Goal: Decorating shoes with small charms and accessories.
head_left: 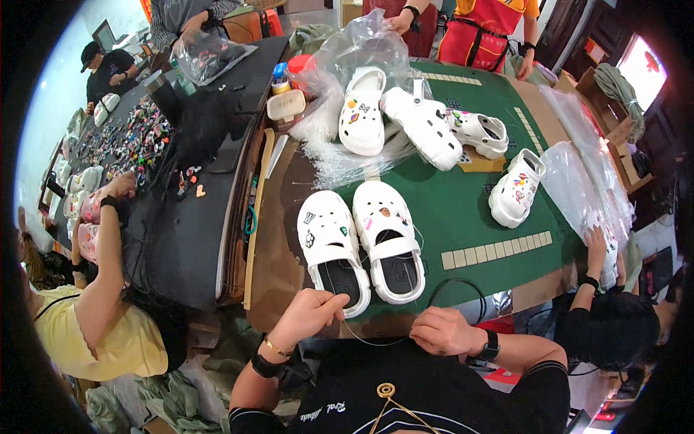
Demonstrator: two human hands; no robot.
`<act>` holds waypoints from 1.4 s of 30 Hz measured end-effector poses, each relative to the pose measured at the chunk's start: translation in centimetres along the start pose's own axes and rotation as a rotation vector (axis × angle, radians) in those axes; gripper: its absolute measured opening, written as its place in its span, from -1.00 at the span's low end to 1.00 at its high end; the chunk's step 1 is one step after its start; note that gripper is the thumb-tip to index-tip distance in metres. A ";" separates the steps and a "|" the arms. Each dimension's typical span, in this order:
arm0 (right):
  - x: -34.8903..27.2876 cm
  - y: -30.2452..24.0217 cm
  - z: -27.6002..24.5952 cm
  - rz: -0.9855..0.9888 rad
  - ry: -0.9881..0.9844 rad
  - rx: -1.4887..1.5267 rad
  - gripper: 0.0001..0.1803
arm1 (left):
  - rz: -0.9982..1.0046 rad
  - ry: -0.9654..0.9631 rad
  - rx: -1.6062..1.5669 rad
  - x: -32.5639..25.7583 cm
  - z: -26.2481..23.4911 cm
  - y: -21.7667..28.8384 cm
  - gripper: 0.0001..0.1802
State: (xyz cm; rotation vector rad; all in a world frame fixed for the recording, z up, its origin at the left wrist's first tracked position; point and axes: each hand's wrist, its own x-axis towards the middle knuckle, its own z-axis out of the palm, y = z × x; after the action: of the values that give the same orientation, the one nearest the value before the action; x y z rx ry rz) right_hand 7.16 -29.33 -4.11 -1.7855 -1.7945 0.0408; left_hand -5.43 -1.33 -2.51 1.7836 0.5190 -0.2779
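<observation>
A pair of white clogs with small charms lies in front of me, the left clog (pixel 329 242) beside the right clog (pixel 388 228), heels toward me. A thin clear plastic strand (pixel 372 342) curves between my hands, below the heels. My left hand (pixel 307 318) is closed in a pinch at the left clog's heel, near one end of the strand. My right hand (pixel 447 331) pinches the strand's other end, right of the right clog's heel. Another fine clear line shows along the right clog's side.
More white clogs (pixel 361 116) lie farther back on the green mat (pixel 448 195). Beside them spreads a bundle of clear strands (pixel 350 163). A lidded plastic tub (pixel 286 107) stands left of it. Co-workers sit or stand around; a dark table (pixel 195 239) at left holds many colourful charms (pixel 126 141).
</observation>
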 end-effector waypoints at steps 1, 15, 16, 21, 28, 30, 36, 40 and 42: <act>0.3 0.0 0.0 0.009 0.032 -0.012 -0.81 | -0.029 0.012 -0.014 0.0 -0.1 0.2 -0.55; 5.4 4.3 0.3 0.132 0.277 -0.157 -0.84 | 0.108 0.297 -0.072 1.2 -0.8 0.8 -0.60; 5.7 4.5 0.2 0.136 0.279 -0.158 -0.84 | 0.094 0.303 -0.089 1.1 -0.8 0.7 -0.59; 5.7 5.4 -0.1 0.170 0.418 -0.149 -0.79 | 0.064 0.405 -0.360 0.9 -1.6 -1.9 -0.56; 4.4 7.1 -0.5 0.727 0.540 0.247 -0.80 | -0.012 0.492 -0.373 3.4 -3.2 -4.8 -0.52; 4.2 8.9 -0.1 0.777 0.530 0.250 -0.78 | -0.078 0.463 -0.407 4.5 -3.4 -5.1 -0.54; 5.5 12.0 1.0 0.996 0.456 0.714 -0.75 | -0.016 0.522 -0.455 6.5 -4.1 -5.0 -0.60; 6.5 13.5 1.8 0.937 0.531 0.685 -0.77 | 0.105 0.554 -0.491 7.4 -4.2 -5.6 -0.75; 7.1 14.1 1.8 0.957 0.572 0.759 -0.79 | 0.108 0.573 -0.494 7.5 -4.3 -5.7 -0.80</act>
State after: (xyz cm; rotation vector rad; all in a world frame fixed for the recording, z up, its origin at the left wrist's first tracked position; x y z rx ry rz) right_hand 19.67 -20.76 -8.86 -1.6487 -0.3305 0.4661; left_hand -2.03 5.41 -9.54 1.3799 0.8102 0.4228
